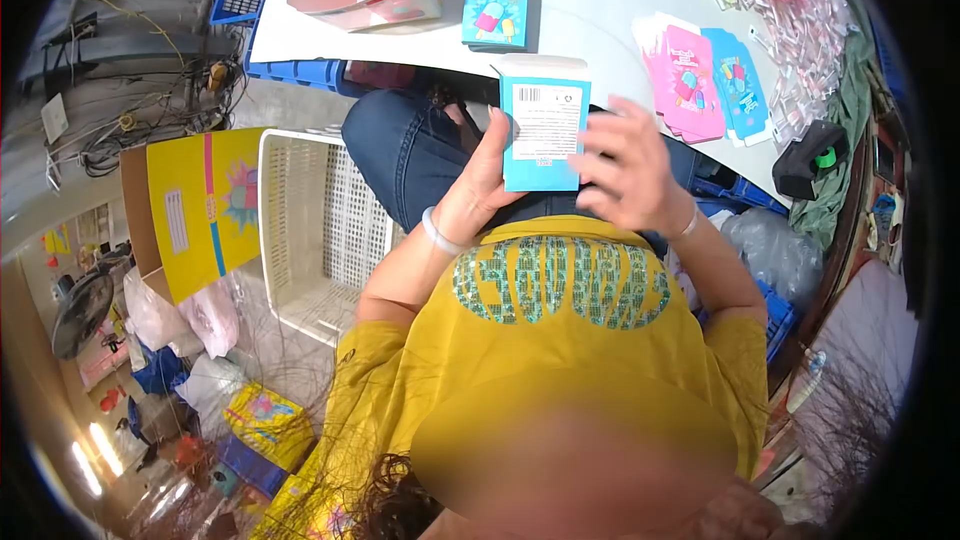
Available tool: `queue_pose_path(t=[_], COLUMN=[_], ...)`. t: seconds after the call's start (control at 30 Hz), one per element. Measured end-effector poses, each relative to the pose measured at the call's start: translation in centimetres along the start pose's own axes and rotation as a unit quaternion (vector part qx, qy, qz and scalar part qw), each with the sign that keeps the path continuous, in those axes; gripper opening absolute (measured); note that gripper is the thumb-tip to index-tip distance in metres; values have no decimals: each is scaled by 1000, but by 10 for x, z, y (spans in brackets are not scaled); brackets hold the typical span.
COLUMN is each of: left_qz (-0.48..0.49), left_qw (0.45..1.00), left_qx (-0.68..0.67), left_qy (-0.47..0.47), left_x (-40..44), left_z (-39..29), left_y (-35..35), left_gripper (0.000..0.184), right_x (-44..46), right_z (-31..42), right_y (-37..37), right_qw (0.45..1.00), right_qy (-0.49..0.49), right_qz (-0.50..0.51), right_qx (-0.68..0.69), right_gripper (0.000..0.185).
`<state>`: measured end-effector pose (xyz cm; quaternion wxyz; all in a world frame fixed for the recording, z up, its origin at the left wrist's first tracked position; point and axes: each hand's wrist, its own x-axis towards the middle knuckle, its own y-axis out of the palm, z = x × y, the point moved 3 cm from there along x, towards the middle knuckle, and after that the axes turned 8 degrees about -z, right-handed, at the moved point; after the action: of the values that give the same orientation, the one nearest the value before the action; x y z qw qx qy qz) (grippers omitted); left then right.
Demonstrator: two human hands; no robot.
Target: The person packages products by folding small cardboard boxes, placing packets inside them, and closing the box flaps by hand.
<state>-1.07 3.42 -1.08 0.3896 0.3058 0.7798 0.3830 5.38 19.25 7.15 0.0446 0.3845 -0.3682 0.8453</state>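
Note:
My left hand [487, 168] grips a small blue carton [545, 168] along its left side, the thumb lying on its edge. The carton's printed back with a white text panel and barcode faces me, and a pale flap stands out at its top. On the right side, my right hand [632, 170] is slightly blurred, with fingers apart close to the carton's edge; whether they touch it I cannot tell. Just beyond, a stack of blue cartons [495, 12] with popsicle pictures sits on the white table [590, 30].
An open box [370, 10] holding pink items stands at the table's back left. Flat pink cartons [690, 85] and blue flat cartons [735, 90] lie right, beside a heap of small wrapped pieces [800, 50]. A white crate [325, 230] and yellow box [200, 210] are left.

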Motion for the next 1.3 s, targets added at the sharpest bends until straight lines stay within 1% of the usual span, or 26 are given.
queue_pose_path(t=[0.07, 0.1, 0.13, 0.2, 0.23, 0.27, 0.3, 0.4, 0.43, 0.53, 0.63, 0.73, 0.77, 0.87, 0.9, 0.97, 1.0, 1.03, 1.07, 1.1, 1.17, 1.2, 1.27, 1.3], left_qz=[71, 86, 99, 127, 131, 136, 139, 132, 134, 143, 121, 128, 128, 132, 126, 117, 112, 108, 84, 59, 60, 86, 134, 139], left_qw=[996, 994, 992, 985, 983, 981, 979, 972, 973, 971, 975, 975, 974, 980, 981, 981, 982, 981, 981, 980, 978, 979, 978, 980], left_qx=[46, 51, 71, 113, 125, 136, 146, 193, 186, 194, 179, 175, 183, 148, 143, 148, 149, 154, 170, 185, 193, 181, 159, 140], left_qy=[-17, -36, -37, -38, -32, -25, -18, -7, -11, -4, 42, 52, 44, 37, 40, 40, 42, 46, 49, 49, 44, 25, 1, 7], left_x=[1, 3, 4, 6, 7, 7, 7, 0, -1, 4, 12, 14, 14, 14, 13, 15, 16, 19, 19, 17, 20, 24, 36, 40], left_z=[-4, -1, 0, 0, -1, -2, -5, -18, -21, -21, -21, -26, -28, -28, -32, -37, -39, -41, -43, -44, -39, -36, -33, -32], left_y=[2, -2, -3, -4, -4, -4, -1, 9, 13, 10, 3, 2, 4, 7, 12, 9, 7, 4, 8, 15, 18, 15, 8, 10], left_gripper=[104, 110, 111, 113, 113, 113, 114, 114, 114, 113, 113, 113, 117, 122, 126, 126, 126, 126, 126, 126, 124, 123, 121, 118], right_x=[11, 28, 35, 31, 29, 26, 23, 11, 8, 6, 7, 6, 1, -4, 2, 15, 31, 51, 72, 85, 109, 114, 122, 119], right_z=[-17, -21, -30, -55, -64, -71, -75, -77, -75, -71, -83, -59, -60, -61, -59, -55, -43, -21, 3, 25, 69, 109, 127, 124], right_y=[-7, -13, -11, 1, 6, 12, 17, 40, 41, 41, 16, 14, 17, 22, 19, -5, -24, -48, -75, -96, -137, -155, -162, -168], right_qw=[995, 987, 976, 949, 908, 856, 792, 646, 612, 611, 719, 759, 715, 612, 682, 812, 864, 879, 890, 909, 939, 892, 873, 899], right_qy=[69, 106, 189, 290, 372, 447, 517, 587, 613, 622, 540, 512, 523, 527, 510, 421, 369, 326, 284, 264, 221, 379, 399, 268], right_qz=[-61, -113, -109, -3, 24, 51, 78, 64, 109, 54, 18, 34, 10, -74, -6, -81, -116, -152, -190, -187, -186, -196, -182, -155], right_qx=[-26, -33, 2, 127, 191, 254, 314, 484, 488, 488, 438, 402, 465, 585, 525, 395, 323, 312, 300, 264, 188, 151, 213, 309], right_gripper=[45, 46, 36, 24, 24, 24, 26, 29, 29, 30, 26, 22, 21, 25, 29, 28, 27, 26, 24, 19, 12, 15, 15, 12])
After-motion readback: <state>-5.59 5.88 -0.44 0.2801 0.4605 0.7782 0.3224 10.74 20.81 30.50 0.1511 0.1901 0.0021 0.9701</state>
